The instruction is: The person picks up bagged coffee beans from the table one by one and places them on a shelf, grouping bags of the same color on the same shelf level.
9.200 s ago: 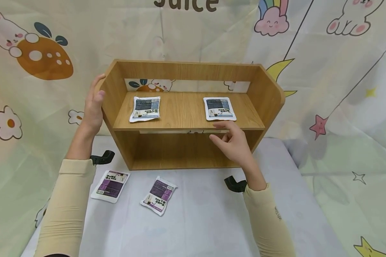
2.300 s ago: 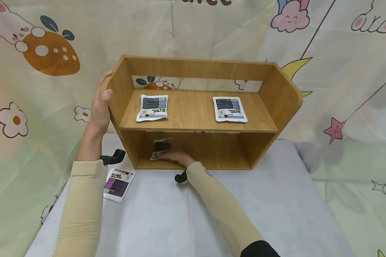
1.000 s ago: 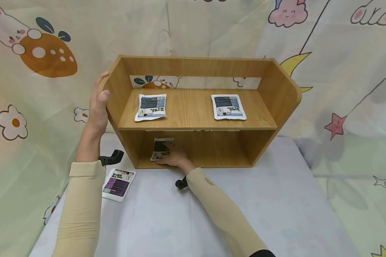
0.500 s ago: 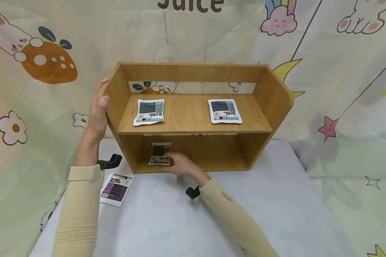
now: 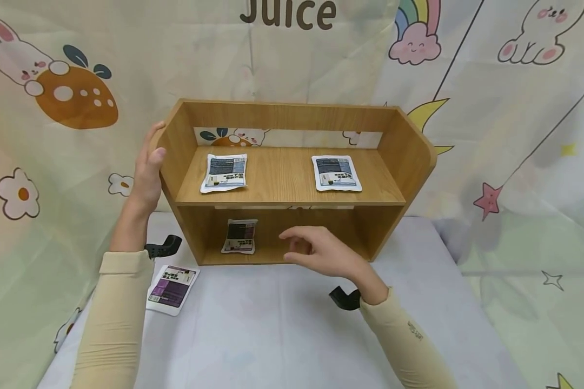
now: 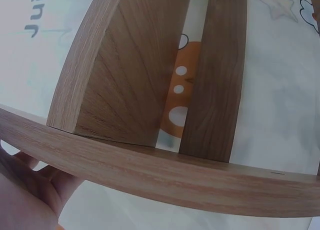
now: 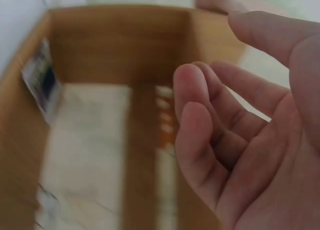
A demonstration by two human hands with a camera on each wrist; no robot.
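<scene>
Our straight-fingered left hand [image 5: 147, 173] braces the two-tier wooden shelf [image 5: 279, 175]; overpressing could shift it; our right hand [image 5: 325, 252], loosely curved, holds nothing

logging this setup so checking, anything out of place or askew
One purple-labelled packet lies slanted on the white surface, outside the wooden shelf holding the other three. Nothing looks spilled or damaged.

The left hand [image 5: 147, 173] is raised, thumb apart from the fingers. The right hand [image 5: 327, 253] has loosely bent fingers. Both forearms angle forward.
</scene>
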